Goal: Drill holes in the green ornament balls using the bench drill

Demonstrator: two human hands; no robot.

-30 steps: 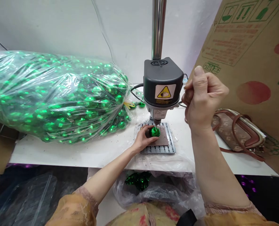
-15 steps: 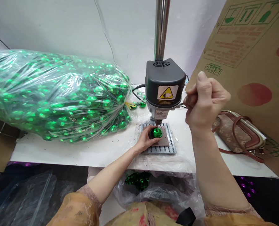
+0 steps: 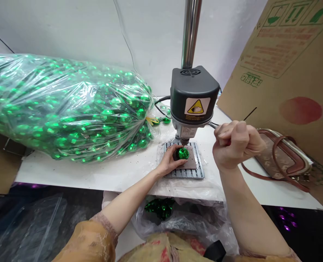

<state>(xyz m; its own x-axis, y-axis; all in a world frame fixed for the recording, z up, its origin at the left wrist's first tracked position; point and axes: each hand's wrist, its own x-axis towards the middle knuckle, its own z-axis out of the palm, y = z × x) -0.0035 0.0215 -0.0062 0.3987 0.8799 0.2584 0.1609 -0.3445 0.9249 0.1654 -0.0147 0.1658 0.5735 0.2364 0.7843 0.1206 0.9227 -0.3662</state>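
The left hand [image 3: 170, 160] holds a round, shiny green ball [image 3: 182, 153] down on a flat brown pad [image 3: 192, 163]. Its grip is narrow and curls around the ball. The ball is round, so it has no long side, but a dark part shows on its left. The ball sits right under the tip of a small drill, and I cannot tell if they touch. The pad lies on a gray metal plate with slats [image 3: 187, 174], and the plate sits close to the near edge of the white surface [image 3: 96, 178].

The right hand [image 3: 236, 143] is up in the air in a tight fist, to the right of the drill. Its grip is shut on a thin dark wire [image 3: 250, 114], which points up and to the right.

The black drill head [image 3: 194, 94] hangs on a shiny steel pole [image 3: 190, 32]. A huge clear bag of green balls [image 3: 63, 109] lies to the left of the plate. A brown handbag [image 3: 283, 154] lies to the right, against a big cardboard sheet [image 3: 292, 72]. A clear bag with green balls in it [image 3: 160, 209] sits below the near edge.
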